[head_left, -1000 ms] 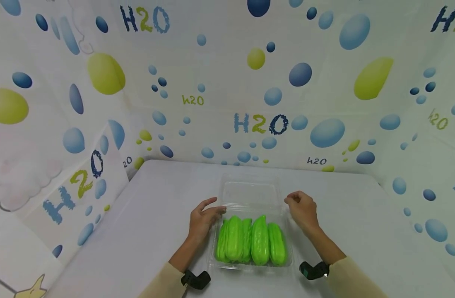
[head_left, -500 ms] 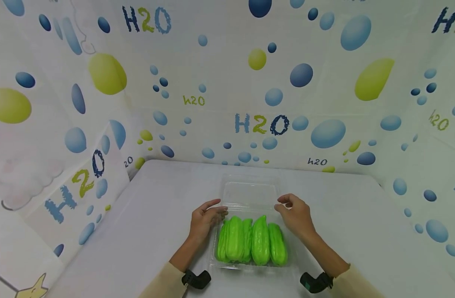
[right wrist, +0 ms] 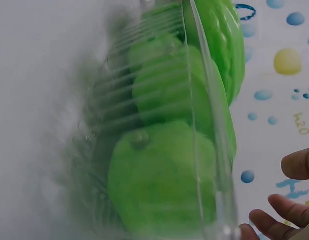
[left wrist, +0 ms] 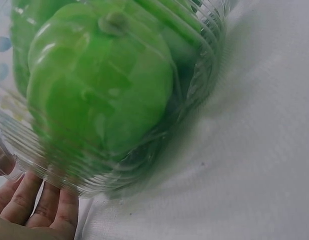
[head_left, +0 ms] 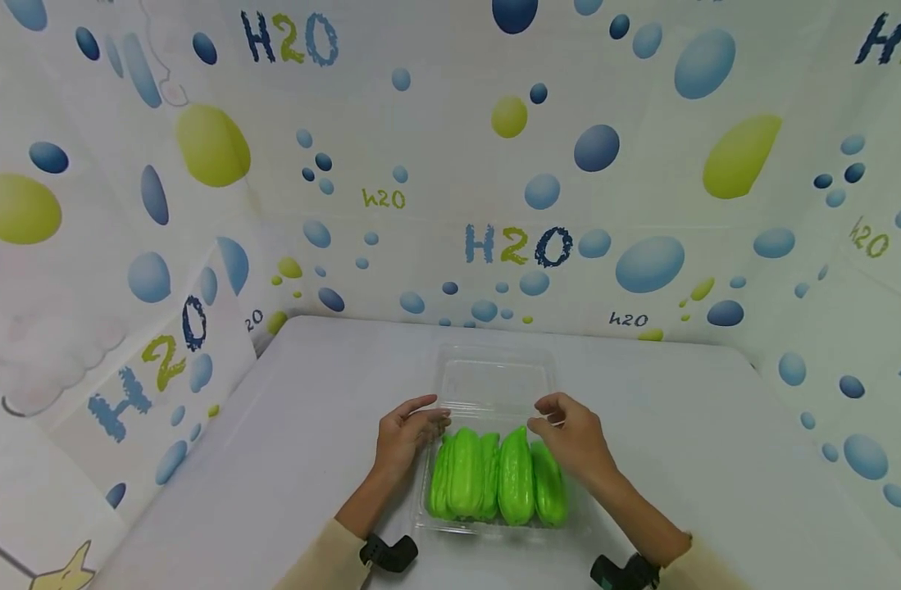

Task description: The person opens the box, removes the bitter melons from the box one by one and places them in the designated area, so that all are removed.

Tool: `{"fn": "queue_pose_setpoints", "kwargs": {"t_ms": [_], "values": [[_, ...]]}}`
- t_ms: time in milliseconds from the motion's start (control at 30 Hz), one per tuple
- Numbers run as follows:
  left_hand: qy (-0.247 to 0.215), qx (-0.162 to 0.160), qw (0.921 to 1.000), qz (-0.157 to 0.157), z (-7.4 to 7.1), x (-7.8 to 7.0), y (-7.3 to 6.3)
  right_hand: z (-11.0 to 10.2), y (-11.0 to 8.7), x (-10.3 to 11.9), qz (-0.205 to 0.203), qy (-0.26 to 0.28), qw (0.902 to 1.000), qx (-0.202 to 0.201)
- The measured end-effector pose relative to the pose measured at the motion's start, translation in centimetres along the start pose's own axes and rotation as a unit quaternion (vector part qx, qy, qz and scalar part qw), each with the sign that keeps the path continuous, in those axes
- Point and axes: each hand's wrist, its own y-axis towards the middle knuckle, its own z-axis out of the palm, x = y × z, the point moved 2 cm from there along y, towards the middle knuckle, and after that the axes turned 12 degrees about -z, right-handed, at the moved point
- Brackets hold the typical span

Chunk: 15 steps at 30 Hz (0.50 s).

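Observation:
A clear plastic clamshell box (head_left: pixel 494 529) lies on the white table with its lid (head_left: pixel 494 381) folded back, away from me. Side by side in the box lie several bright green, glossy, ridged gourd-like vegetables (head_left: pixel 516 483). My left hand (head_left: pixel 400 438) holds the box at its left side near the hinge; in the left wrist view its fingers (left wrist: pixel 63 215) lie against the outer wall. Over the far right corner of the box is my right hand (head_left: pixel 579 438), near the top of the rightmost vegetable (head_left: pixel 550 487). Its thumb and fingers stand apart, holding nothing.
A white tabletop (head_left: pixel 332 360) surrounds the box. Behind it and to the sides hangs a white cloth (head_left: pixel 435 139) printed with blue and yellow-green drops and "H2O". Each wrist carries a black camera (head_left: pixel 388 555), below beige sleeves.
My right hand has moved left, from beside the box to over its right side, its thumb and fingers parting. The left hand and the box have hardly moved.

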Motion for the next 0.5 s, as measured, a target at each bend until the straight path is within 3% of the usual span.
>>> {"fn": "queue_pose_setpoints", "kwargs": {"t_ms": [300, 500], "values": [[-0.002, -0.015, 0.9999, -0.005, 0.0, 0.1, -0.1, 1.4, -1.1, 0.1, 0.021, 0.044, 0.9988, 0.008], [-0.01, -0.013, 0.9999, -0.003, 0.0, 0.1, 0.0, 1.9, -1.3, 0.2, 0.01, 0.024, 0.9994, 0.025]]}}
